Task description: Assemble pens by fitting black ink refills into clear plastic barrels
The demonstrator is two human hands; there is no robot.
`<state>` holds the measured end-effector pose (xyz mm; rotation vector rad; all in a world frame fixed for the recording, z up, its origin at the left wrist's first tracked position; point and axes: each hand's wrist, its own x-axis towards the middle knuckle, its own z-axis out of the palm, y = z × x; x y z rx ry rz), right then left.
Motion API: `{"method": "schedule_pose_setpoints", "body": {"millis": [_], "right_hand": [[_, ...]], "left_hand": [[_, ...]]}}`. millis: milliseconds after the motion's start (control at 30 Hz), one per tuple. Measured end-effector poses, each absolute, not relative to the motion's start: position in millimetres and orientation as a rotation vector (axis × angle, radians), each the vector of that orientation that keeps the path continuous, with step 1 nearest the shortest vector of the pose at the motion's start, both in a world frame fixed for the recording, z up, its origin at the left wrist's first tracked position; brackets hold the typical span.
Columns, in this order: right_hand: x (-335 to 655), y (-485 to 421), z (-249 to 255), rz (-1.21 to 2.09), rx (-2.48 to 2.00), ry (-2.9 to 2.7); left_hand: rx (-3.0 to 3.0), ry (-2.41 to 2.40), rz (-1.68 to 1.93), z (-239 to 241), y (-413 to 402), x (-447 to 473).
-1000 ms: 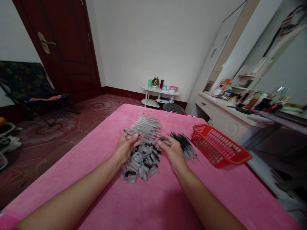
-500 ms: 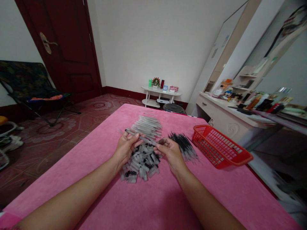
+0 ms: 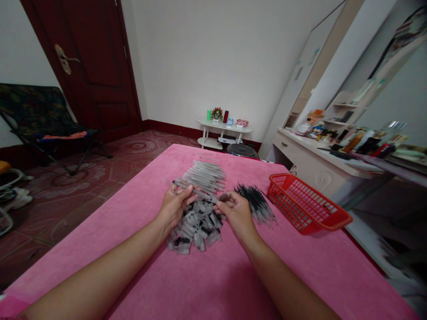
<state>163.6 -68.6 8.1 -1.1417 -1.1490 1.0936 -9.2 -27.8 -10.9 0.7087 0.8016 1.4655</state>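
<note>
My left hand (image 3: 176,204) is closed on a clear pen (image 3: 200,193) that slants down to the right, its dark end showing beyond my thumb. With thumb and forefinger, my right hand (image 3: 236,211) pinches the other end of it, where a clear pen cap seems to sit; my fingertips hide part of it. Below both hands lies a heap of clear pen caps with black parts (image 3: 195,229). Just past my hands, clear pen barrels (image 3: 207,175) lie side by side. A bunch of black-ended ink refills (image 3: 256,202) rests to the right of my right hand.
A pink cloth (image 3: 140,266) covers the table. The red plastic basket (image 3: 307,206) stands at the table's right side, beside a dresser (image 3: 300,151) crowded with bottles. Behind the table are a small white stand (image 3: 203,122) and a round black-topped stool (image 3: 242,150).
Both hands stay almost in place over the heap. The pen's right end and my right fingertips have shifted very slightly; the piles look unchanged.
</note>
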Motion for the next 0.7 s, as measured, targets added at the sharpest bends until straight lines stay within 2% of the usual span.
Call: {"method": "schedule_pose_setpoints", "body": {"millis": [200, 467, 567, 700], "right_hand": [[161, -70, 4, 0.993, -1.156, -1.268], [169, -74, 2, 0.321, -1.246, -1.78], [171, -75, 5, 0.307, -1.245, -1.797], [169, -76, 5, 0.51, -1.272, -1.691]], "left_hand": [[0.731, 0.8, 1.395, -8, -33, -6], [0.692, 0.81, 1.38, -7, -39, 1], [0.703, 0.792, 1.381, -7, -42, 2], [0.724, 0.784, 1.386, -7, -46, 3]]}}
